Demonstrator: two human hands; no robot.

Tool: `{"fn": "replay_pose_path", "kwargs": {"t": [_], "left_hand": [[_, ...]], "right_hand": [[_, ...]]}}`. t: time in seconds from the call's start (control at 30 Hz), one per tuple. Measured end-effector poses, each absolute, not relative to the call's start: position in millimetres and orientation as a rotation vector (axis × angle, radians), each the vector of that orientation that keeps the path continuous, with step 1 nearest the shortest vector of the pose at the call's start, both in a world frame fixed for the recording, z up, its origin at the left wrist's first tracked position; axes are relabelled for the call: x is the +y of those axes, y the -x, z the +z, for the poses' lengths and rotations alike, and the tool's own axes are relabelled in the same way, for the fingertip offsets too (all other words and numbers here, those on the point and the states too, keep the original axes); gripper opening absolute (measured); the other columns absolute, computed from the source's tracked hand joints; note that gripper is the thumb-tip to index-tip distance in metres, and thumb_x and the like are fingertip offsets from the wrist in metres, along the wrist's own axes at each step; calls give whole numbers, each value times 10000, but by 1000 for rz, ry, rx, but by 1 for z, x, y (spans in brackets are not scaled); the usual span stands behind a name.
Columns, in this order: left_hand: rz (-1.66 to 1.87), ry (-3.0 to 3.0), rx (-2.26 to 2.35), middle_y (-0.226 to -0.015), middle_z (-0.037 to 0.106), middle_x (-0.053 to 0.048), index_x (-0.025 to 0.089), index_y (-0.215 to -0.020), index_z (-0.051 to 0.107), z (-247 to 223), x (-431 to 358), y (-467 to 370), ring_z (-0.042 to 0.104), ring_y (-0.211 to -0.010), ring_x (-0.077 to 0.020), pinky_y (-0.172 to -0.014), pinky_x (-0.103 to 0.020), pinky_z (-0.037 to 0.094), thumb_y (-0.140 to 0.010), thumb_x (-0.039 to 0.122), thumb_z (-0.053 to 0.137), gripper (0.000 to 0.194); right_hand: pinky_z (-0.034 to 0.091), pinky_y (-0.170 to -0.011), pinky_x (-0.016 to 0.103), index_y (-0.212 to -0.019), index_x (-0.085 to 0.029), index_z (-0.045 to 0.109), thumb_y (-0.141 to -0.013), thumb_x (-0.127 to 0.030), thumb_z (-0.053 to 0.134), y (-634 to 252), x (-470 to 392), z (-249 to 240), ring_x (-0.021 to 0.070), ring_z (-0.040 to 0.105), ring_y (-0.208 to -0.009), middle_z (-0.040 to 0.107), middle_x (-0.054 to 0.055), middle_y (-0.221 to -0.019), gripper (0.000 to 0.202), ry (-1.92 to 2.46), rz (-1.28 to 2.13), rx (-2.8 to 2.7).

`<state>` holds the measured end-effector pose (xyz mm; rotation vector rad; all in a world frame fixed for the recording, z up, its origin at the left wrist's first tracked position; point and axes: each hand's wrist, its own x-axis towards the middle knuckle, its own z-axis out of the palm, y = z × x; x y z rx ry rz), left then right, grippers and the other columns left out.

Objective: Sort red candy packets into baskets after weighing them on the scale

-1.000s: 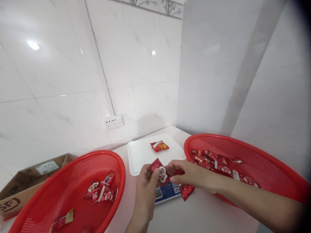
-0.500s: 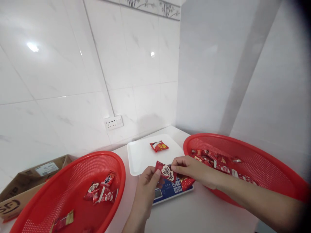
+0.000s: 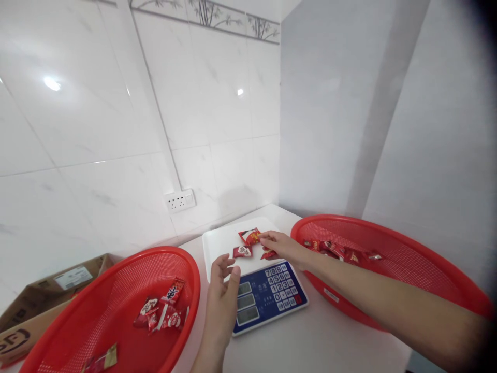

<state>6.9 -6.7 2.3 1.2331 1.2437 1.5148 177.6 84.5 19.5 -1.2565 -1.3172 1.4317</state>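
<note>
My left hand (image 3: 223, 295) is open beside the left edge of a scale (image 3: 267, 298), fingers apart and holding nothing. On the scale's white pan (image 3: 223, 243) lies a small red packet with white print (image 3: 243, 252), just beyond my left fingertips. My right hand (image 3: 280, 245) is over the pan with its fingers bent together. Its fingertips are at the edge of a red-and-yellow packet (image 3: 249, 237). Another red packet (image 3: 267, 254) shows partly beneath the right fingers, which seem closed on it; the palm side is hidden.
A red mesh basket (image 3: 190, 280) with several red packets stands left. A larger red basket (image 3: 388, 233), also with packets, stands right, under my right forearm. A cardboard box (image 3: 50, 303) sits at the far left. Tiled walls close off the back, with a socket (image 3: 180, 201) on one.
The white-print packet left my hands and now lies on the pan. My right hand moved forward over the pan; my left moved slightly left and opened. The scale's keypad is uncovered.
</note>
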Motion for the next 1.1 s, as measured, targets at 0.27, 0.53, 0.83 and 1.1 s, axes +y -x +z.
{"fn": "replay_pose_path", "kwargs": {"t": [0.27,0.53,0.83,1.1], "left_hand": [[1183,-1293,1101,-932,580,-64,200,-1088,443,3,-13,-17,546,-868,-185,-706,-288,438,-751,464,518,434],[1066,-1315,1111,-766,593,-33,166,-771,540,2,-14,-22,551,-752,-168,-666,-272,424,-792,442,456,289],[1040,-1382,1137,-741,582,-22,168,-764,552,-3,-11,-20,548,-741,-173,-671,-269,409,-801,432,439,289],[1234,-1500,1285,-655,481,33,208,-779,451,2,-9,-11,473,-637,-133,-589,-230,358,-800,427,461,220]], "right_hand": [[482,-750,275,-932,-232,493,-595,-8,525,-183,62,27,168,532,-1047,533,33,-1132,407,869,1637,-1261],[414,-846,326,-1144,-282,429,-626,-138,660,-168,41,26,184,509,-1081,492,54,-1219,585,653,1738,-1449],[463,-576,245,-984,-174,530,-627,-308,686,-178,53,27,99,572,-597,582,-42,-659,412,1085,1606,-1579],[498,-771,287,-1160,-165,434,-773,-281,525,-178,65,23,144,618,-876,615,83,-976,415,1267,1421,-1475]]}}
